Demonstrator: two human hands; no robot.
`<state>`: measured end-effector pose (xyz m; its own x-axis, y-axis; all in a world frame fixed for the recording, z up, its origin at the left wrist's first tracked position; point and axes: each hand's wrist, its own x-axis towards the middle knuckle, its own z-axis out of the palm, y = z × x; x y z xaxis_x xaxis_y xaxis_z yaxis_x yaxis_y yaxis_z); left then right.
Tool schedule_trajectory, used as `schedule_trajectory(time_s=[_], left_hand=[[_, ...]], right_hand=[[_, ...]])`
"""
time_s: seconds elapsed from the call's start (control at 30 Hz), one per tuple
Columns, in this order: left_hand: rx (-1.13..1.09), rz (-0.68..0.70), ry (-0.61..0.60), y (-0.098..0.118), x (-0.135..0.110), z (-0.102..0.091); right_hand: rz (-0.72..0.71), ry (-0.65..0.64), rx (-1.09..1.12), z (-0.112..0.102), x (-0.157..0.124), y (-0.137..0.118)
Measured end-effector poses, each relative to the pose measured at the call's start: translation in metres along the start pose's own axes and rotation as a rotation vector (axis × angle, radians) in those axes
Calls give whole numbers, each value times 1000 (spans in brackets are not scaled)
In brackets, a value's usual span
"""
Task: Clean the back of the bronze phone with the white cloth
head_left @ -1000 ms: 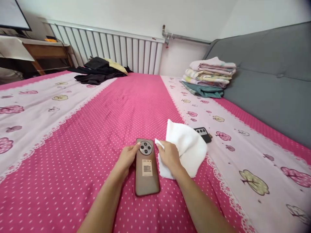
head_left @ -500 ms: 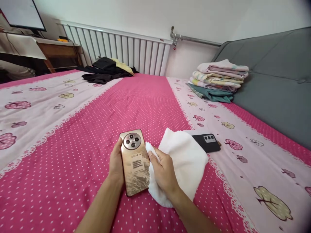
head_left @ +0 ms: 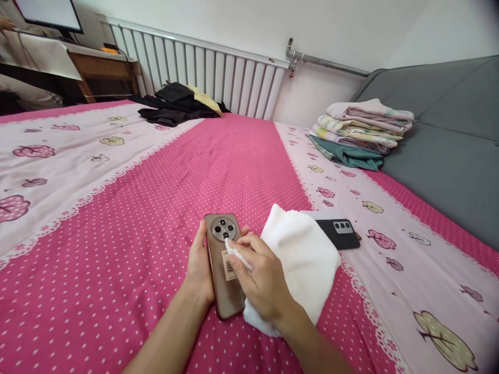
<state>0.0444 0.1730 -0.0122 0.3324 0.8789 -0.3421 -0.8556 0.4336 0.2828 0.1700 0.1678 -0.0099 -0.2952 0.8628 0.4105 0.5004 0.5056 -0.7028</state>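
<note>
One label (head_left: 229,272) is partly hidden, left grip (head_left: 198,267) clasping the phone (head_left: 226,298), right grip (head_left: 264,278) pinching white cloth (head_left: 306,259)

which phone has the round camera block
The brown phone, held in the left hand. The black phone, partly hidden by the white cloth, has a rectangular block instead.

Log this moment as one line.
left hand: holds bronze-coloured rectangular phone | right hand: pinches white fuzzy cloth near round camera module | black rectangular phone: partly hidden
</note>
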Motion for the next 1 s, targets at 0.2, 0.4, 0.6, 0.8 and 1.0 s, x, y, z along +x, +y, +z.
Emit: schedule_trajectory(time_s=[0.2,0.4,0.6,0.8,1.0], left_hand=[[-24,-16,2,2,6,-11],[-48,-64,28,-1,5,-8],[-5,-88,44,-12,-4,9],[55,131,45,-30,-10,22],[141,133,-205,-48,-13,17]], right_hand=[[-270,-217,4,1,-6,-15],[-230,-101,47,10,-8,-10],[-157,94,54,11,-6,-7],[-185,292,23,0,-5,-15],[-182,457,-40,-24,-1,-30]])
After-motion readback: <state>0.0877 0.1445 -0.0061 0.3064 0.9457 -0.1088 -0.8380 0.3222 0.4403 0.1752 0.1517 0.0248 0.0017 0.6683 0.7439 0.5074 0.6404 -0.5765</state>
